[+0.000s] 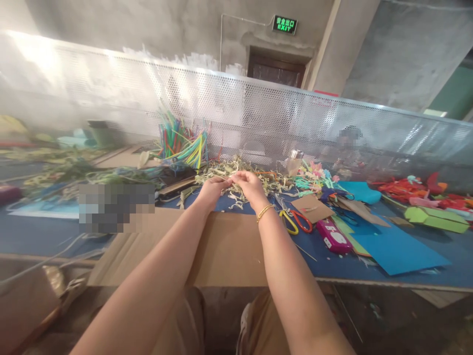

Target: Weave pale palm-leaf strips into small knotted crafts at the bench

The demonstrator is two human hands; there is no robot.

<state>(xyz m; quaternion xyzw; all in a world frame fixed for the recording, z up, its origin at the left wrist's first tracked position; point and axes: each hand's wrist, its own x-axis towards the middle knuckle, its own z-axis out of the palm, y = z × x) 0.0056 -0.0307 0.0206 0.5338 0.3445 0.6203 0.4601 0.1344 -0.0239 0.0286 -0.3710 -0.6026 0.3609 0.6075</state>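
Observation:
My left hand [212, 190] and my right hand [251, 185] meet above a heap of pale paper strips [225, 175] on the blue table [40, 234]. Both hands have their fingers pinched together on a thin pale strip [232, 179] held between them. A gold bracelet [265, 212] sits on my right wrist. Both forearms stretch out over a sheet of brown cardboard [221, 251] lying on the table's near edge.
A cup of coloured straws [177, 140] stands behind the heap. Scissors with yellow and red handles [295, 221], a pink box [334, 236], blue paper [395, 249], a green box [436, 218] and paper flowers [314, 177] lie to the right. A perforated metal screen [258, 113] backs the table.

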